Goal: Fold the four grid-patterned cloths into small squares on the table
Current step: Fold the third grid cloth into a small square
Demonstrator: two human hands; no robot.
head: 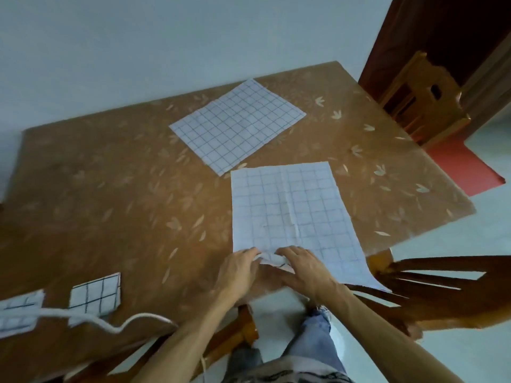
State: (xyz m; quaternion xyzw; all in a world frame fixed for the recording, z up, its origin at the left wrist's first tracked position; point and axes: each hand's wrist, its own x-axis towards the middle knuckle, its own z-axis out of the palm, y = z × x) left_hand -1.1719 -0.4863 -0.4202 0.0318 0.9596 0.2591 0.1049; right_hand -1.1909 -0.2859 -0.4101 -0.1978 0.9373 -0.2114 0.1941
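Left hand (239,268) and right hand (302,264) meet at the near edge of the open cloth (293,205) on the table (110,189). The fingertips apparently pinch a raised fold of that edge. The far cloth (237,125) lies flat beyond the hands. Folded square (95,295) and edge square (19,310) lie well left of the left hand.

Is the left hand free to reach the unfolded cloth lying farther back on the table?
Probably yes, once it lets go. The left hand is pinching the edge of the near cloth, and nothing stands between it and the far cloth, which lies flat.
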